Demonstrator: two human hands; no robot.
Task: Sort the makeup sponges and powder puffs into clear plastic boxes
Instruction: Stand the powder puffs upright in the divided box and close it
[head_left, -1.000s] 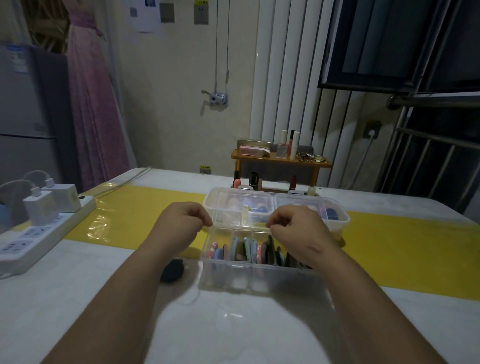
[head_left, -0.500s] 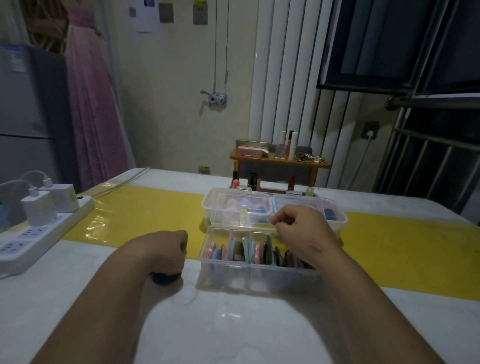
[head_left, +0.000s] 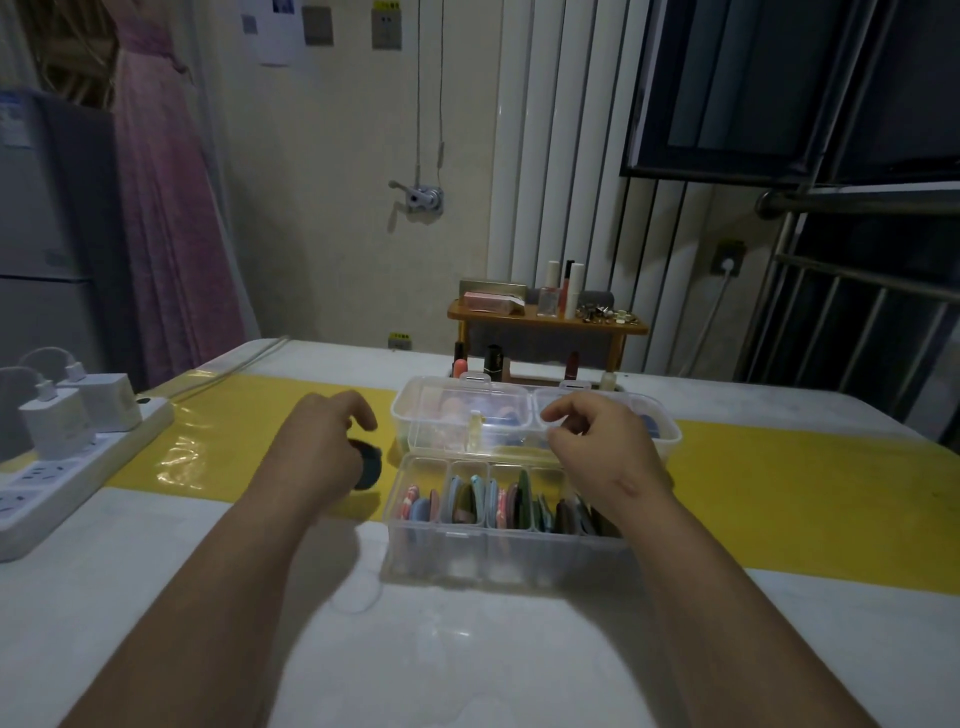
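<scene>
Puffs (head_left: 498, 501) stand on edge in the near clear box's (head_left: 498, 558) compartments. One dark puff (head_left: 368, 467) is under the left hand (head_left: 324, 447), fingers (head_left: 358, 413) curled around it. Best slip it upright into a spare slot. Right hand (head_left: 597, 447) hovers, fingers loosely curled, empty.

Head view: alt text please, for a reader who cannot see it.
Left hand holds a dark puff beside a clear divided box of upright colourful puffs, on a white table. Right hand hovers over the box, fingers curled; two more clear boxes sit behind.
</scene>
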